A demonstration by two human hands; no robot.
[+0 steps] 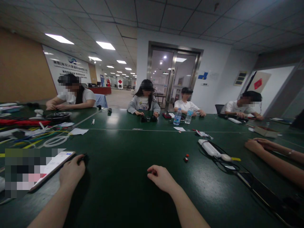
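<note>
My left hand (72,172) rests on the green table (123,148), its fingers closed over a small black object (85,158) beside a phone (55,165) lying screen up. My right hand (161,178) lies on the table near the middle with its fingers curled loosely and nothing in it. A small red and black part (186,157) sits on the table beyond my right hand, apart from it.
A white power strip with black cables (210,148) lies to the right. Another person's hands (260,145) rest at the right edge. Coloured wires (35,134) and a white ring lie at the left. Several people sit across the table, with two water bottles (182,116).
</note>
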